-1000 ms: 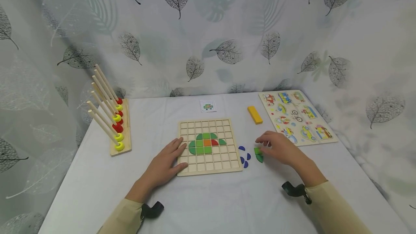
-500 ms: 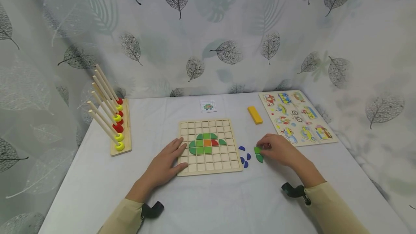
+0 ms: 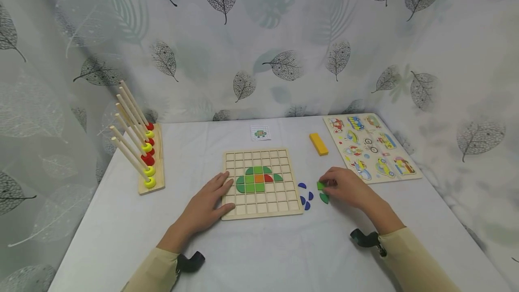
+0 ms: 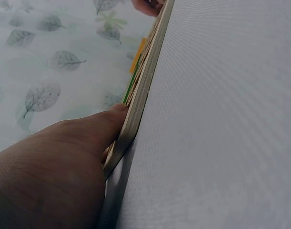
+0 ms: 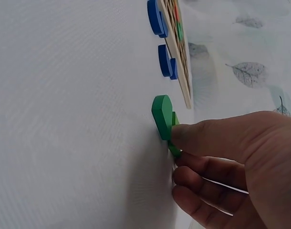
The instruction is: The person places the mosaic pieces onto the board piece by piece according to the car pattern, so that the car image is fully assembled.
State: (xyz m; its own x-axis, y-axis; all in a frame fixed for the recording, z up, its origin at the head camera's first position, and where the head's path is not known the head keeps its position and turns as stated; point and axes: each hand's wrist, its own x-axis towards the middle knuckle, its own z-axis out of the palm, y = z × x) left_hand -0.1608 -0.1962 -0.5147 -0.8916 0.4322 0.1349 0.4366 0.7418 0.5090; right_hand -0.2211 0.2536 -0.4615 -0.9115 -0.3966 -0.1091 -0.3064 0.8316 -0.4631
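Note:
My left hand (image 3: pixel 207 204) rests on the left edge of a square wooden grid board (image 3: pixel 279 206), its fingers spread over the rim. In the left wrist view the thumb (image 4: pixel 97 129) lies against the board's side. A pattern of green pieces (image 3: pixel 254 187), an orange square (image 3: pixel 258 178) and a red piece (image 3: pixel 268 178) fills some cells. Right of the board, my right hand (image 3: pixel 346 187) pinches a light green square piece (image 3: pixel 320 185) between thumb and index finger, at the table surface. A dark green quarter-round piece (image 5: pixel 161 117) lies beside it.
Several blue rounded pieces (image 3: pixel 302 185) lie by the board's right edge. Behind are a pattern card (image 3: pixel 260 133) and a yellow block (image 3: pixel 318 143). A vehicle puzzle board (image 3: pixel 377 148) lies at back right; a peg stand with rings (image 3: pixel 159 161) stands left.
My right hand's fingers have lowered and closed onto the light green square piece, and a small gap has opened between it and the dark green piece. My left hand stays on the board.

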